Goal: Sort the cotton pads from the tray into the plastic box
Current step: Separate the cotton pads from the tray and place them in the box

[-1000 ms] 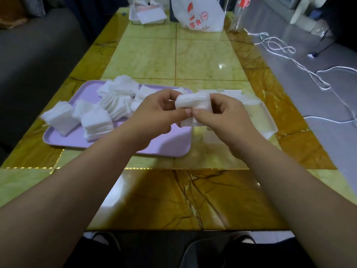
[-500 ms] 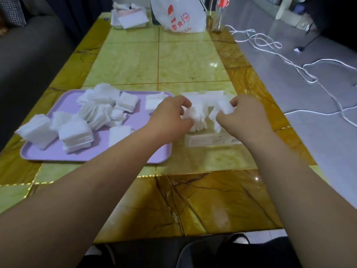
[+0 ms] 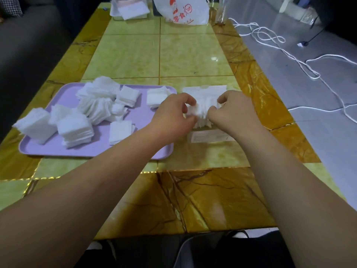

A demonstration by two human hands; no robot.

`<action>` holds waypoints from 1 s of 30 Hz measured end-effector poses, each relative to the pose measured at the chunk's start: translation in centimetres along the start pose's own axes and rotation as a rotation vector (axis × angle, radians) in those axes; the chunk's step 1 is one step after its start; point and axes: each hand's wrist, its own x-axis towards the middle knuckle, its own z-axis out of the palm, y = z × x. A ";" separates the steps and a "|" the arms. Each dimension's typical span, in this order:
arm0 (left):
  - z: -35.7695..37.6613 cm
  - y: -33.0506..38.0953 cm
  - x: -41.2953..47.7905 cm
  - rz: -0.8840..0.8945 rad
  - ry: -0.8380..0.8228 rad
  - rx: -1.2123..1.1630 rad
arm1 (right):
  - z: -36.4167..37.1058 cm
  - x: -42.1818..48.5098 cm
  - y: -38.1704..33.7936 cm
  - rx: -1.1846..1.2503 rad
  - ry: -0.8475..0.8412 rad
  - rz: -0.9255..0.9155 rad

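A lilac tray (image 3: 58, 151) lies on the left of the table with several stacks of white square cotton pads (image 3: 75, 130) on it. To its right stands the clear plastic box (image 3: 210, 136), with white pads in it. My left hand (image 3: 173, 113) and my right hand (image 3: 231, 111) both grip a fanned stack of cotton pads (image 3: 201, 111) from either side, low inside the box. The box's far part is hidden behind the hands and pads.
At the table's far end sit a white plastic bag with red print (image 3: 181, 10), a pile of white paper items (image 3: 129, 10) and a clear bottle (image 3: 222, 12). White cables (image 3: 289, 55) trail on the grey floor to the right. A dark sofa (image 3: 29, 45) stands left.
Both hands carried the stack of pads from in front of me down into the plastic box, and the stack has fanned out between them.
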 end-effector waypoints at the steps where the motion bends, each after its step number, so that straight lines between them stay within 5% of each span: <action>1: 0.1 0.0 0.0 0.003 0.004 -0.006 | 0.1 0.0 0.1 0.017 0.008 -0.010; 14: -0.4 -0.3 -0.5 0.011 0.027 -0.054 | 0.0 0.3 1.6 0.039 0.077 -0.032; 20: -3.3 -1.9 -2.8 -0.004 0.085 0.022 | 1.7 -1.2 -2.4 0.005 0.205 -0.260; 25: -7.7 -5.7 -5.8 -0.100 0.172 0.349 | 7.0 -5.1 -7.9 0.176 -0.132 -0.415; 30: -10.3 -9.0 -7.6 -0.263 0.061 0.436 | 10.1 -6.0 -7.7 -0.089 -0.421 -0.400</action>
